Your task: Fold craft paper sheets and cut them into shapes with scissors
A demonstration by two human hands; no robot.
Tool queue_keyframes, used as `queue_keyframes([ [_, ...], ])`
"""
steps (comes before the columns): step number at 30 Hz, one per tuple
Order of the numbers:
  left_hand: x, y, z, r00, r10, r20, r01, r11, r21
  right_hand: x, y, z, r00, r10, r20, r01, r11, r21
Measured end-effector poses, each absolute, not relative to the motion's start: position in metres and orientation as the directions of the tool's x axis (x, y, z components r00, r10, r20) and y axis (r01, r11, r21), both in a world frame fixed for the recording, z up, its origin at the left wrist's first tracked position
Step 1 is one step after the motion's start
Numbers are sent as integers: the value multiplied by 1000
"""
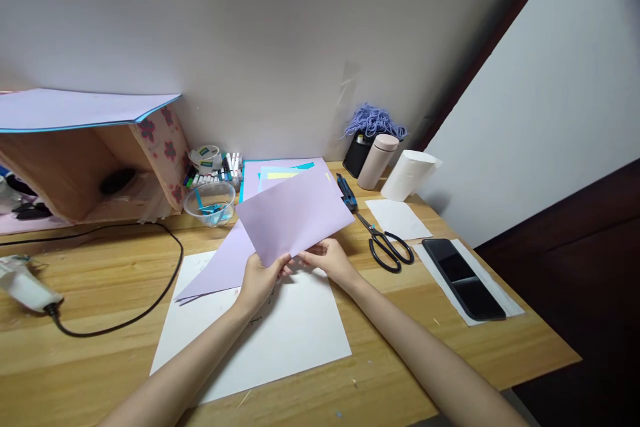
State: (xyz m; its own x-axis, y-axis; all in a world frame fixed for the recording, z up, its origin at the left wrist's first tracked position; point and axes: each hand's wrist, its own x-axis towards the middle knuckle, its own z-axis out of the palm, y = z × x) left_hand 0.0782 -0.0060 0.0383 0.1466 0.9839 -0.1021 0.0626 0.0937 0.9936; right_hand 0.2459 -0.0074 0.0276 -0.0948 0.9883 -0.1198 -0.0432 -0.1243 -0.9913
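Note:
My left hand (261, 278) and my right hand (330, 259) both pinch the near edge of a lilac sheet of paper (295, 213), holding it tilted up above the desk. Another lilac sheet (220, 267) lies flat under and to the left of it. Both rest over a large white sheet (280, 333) spread on the wooden desk (100, 320). My fingers are closed on the paper's lower edge, thumbs on top.
Black scissors (387, 245) and a blue utility knife (346, 192) lie right of the paper. A phone (463, 277) sits on white paper at the right. A glue gun (25, 285) with black cord lies left. A plastic cup (210, 202), markers (220, 170), tape, a tumbler (377, 160) and a paper roll (410, 173) line the wall.

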Motion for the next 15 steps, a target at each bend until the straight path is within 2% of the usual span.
queue_keyframes([
  [6,77,-7,35,179,983,-36,151,9,988,235,-16,30,-68,988,-138,24,-136,-990],
  [12,78,-7,36,193,981,-27,184,-9,983,258,-10,28,-15,981,-192,208,-185,-960],
  [15,78,-7,38,189,982,-22,217,-20,976,272,-6,32,24,963,-267,190,-267,-945],
])
